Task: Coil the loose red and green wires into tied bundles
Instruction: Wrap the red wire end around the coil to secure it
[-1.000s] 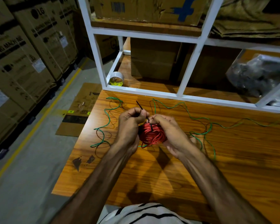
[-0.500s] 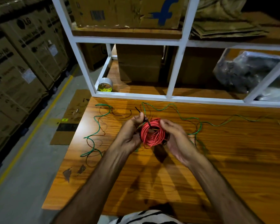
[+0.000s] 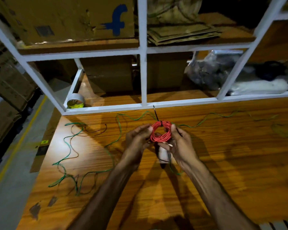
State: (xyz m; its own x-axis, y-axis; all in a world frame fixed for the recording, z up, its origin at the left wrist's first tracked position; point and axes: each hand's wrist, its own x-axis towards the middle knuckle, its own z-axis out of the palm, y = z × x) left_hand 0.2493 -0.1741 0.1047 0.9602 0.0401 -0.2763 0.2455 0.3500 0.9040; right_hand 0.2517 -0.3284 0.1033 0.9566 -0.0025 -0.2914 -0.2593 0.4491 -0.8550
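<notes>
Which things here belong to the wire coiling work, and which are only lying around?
Part of the job:
red wire coil, held by left hand and right hand
black tie on the coil
loose green wire on the table

Lying about:
tape roll
cardboard box
plastic bag

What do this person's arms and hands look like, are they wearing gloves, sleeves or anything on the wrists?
Both arms are bare to the frame's bottom edge: no sleeves show. The left hand and right hand wear no gloves. No watch, bracelet or ring is visible, though the picture is dim and slightly blurred.
</notes>
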